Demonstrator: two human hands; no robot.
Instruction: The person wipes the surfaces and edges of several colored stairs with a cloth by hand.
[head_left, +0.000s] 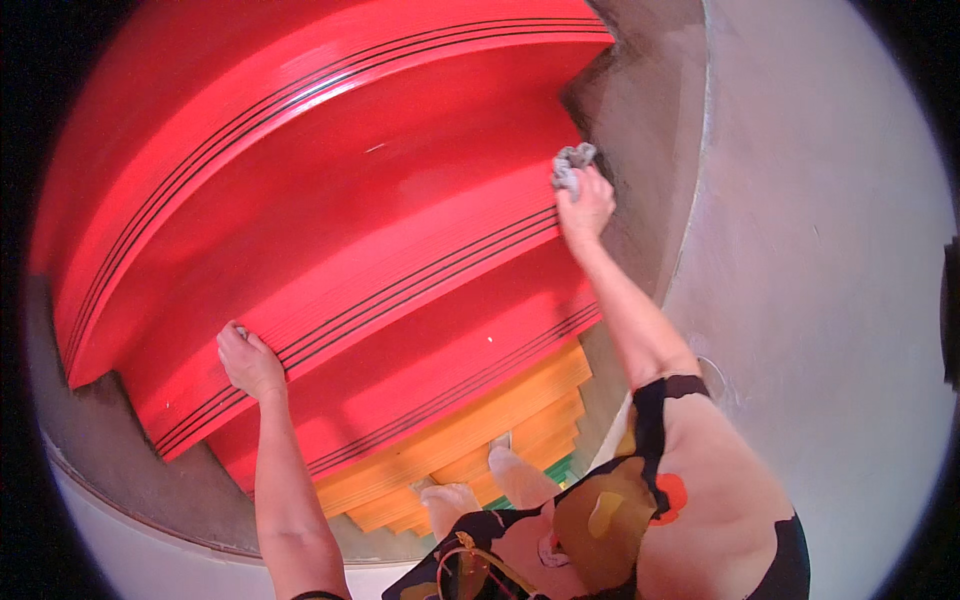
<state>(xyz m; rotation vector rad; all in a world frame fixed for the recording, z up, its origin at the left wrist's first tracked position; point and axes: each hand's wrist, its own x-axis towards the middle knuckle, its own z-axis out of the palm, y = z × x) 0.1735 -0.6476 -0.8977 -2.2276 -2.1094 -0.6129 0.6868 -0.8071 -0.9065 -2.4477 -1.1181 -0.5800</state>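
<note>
My right hand (588, 204) presses a crumpled grey cloth (573, 166) onto the right end of a red stair tread (420, 238), close to the side wall. Farther left on that tread, my left hand (251, 361) rests in a loose fist near the dark-lined nosing. A small grey thing (241, 331) shows between its curled fingers; what it is I cannot tell. Three dark grooves (442, 274) run along the tread's front edge between my hands.
Another red tread (315, 86) curves above. Orange steps (450, 450) and green ones (559, 471) drop away below, where my feet stand. A grey curved wall (817, 225) with a dark skirting band (645, 142) bounds the right; a low wall edge (150, 517) bounds the left. Eyeglasses (480, 559) hang at my chest.
</note>
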